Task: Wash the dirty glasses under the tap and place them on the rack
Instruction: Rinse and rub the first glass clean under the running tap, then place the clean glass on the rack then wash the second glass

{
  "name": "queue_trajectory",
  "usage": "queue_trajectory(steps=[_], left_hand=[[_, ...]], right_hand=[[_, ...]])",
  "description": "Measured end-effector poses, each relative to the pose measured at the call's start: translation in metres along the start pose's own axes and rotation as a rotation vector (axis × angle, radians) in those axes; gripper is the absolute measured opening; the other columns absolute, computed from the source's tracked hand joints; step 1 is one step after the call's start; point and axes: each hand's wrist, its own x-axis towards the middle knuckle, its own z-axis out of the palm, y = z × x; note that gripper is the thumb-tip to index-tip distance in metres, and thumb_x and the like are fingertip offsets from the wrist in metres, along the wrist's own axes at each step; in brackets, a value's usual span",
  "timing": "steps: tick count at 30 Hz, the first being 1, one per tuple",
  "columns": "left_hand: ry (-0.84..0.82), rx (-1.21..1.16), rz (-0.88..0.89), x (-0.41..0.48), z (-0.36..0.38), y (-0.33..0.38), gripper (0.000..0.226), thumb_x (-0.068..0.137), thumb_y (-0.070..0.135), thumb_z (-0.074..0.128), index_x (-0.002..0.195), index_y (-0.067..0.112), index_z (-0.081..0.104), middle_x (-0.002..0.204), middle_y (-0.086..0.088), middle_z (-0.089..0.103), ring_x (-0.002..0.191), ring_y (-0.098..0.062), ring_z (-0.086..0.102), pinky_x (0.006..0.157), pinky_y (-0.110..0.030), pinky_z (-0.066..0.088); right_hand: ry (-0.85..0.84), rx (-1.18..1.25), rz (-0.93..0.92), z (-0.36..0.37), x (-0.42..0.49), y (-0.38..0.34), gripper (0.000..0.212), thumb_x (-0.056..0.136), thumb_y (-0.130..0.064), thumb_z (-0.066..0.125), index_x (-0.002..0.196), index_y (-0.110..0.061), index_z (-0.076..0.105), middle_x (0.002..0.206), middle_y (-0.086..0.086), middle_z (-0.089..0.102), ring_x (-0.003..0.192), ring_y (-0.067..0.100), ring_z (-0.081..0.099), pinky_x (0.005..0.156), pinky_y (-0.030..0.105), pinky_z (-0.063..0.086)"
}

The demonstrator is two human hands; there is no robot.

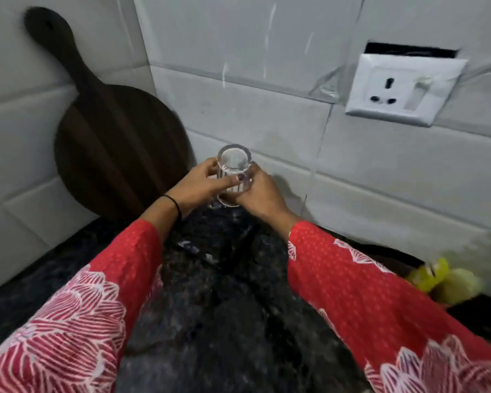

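The left grip [207,182] and the right grip [260,194], both bare hands, clasp 1 clear ribbed glass [233,165] from opposite sides, the left thumb lying across its front. The glass is at the back of the dark stone counter [224,307], near the tiled wall. A round dark wooden board [116,148] leans in the corner just beside it.

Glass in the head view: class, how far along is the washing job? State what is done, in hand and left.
Done: nothing shows as finished; no tap, rack or washed glasses appear. In hand: the left hand and right hand both grip one clear glass at the back of the dark counter. Left: probably washing it and placing it on the rack.
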Motion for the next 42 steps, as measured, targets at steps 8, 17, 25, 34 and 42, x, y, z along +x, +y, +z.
queue_trajectory(steps=[8,17,25,34,42], left_hand=[[0.102,-0.054,-0.092,0.053,-0.045,-0.073,0.039,0.084,0.013,0.069,0.122,0.013,0.060,0.100,0.002,0.066,0.075,0.002,0.064,0.055,-0.007,0.047],[0.111,0.003,-0.166,0.061,-0.049,-0.091,0.025,0.085,0.038,0.066,0.108,0.030,0.061,0.109,0.004,0.064,0.098,-0.014,0.062,0.077,-0.037,0.051],[0.237,0.249,-0.094,0.051,-0.044,-0.081,0.048,0.086,0.015,0.067,0.130,0.009,0.050,0.113,-0.006,0.056,0.093,-0.010,0.055,0.079,-0.018,0.048],[0.407,0.112,0.321,-0.055,0.034,0.012,0.020,0.091,0.005,0.055,0.106,0.016,0.062,0.100,0.004,0.067,0.093,-0.010,0.064,0.084,-0.016,0.051],[0.213,-0.162,0.556,-0.187,0.145,0.038,0.021,0.094,-0.001,0.048,0.102,0.016,0.058,0.097,-0.005,0.064,0.092,-0.021,0.066,0.086,-0.039,0.054]], right_hand=[[-0.111,-0.032,0.046,0.072,0.050,0.031,0.053,0.057,-0.033,0.080,0.104,-0.015,0.065,0.089,0.000,0.073,0.081,0.011,0.069,0.068,0.024,0.053],[-0.181,0.014,0.114,0.088,0.058,0.044,0.058,0.055,-0.039,0.077,0.109,-0.026,0.063,0.099,-0.005,0.073,0.093,0.010,0.069,0.088,0.040,0.055],[-0.300,-0.069,0.228,0.067,0.046,0.024,0.070,0.072,-0.026,0.080,0.130,-0.011,0.043,0.115,-0.002,0.058,0.104,0.013,0.056,0.088,0.025,0.043],[0.171,0.230,0.092,-0.044,-0.059,-0.062,0.008,0.087,-0.013,0.062,0.089,-0.019,0.067,0.085,-0.009,0.066,0.078,0.005,0.061,0.074,0.021,0.047],[0.536,0.237,-0.103,-0.144,-0.264,-0.060,0.021,0.091,-0.008,0.053,0.096,-0.027,0.059,0.098,0.001,0.065,0.096,0.015,0.064,0.084,0.027,0.051]])
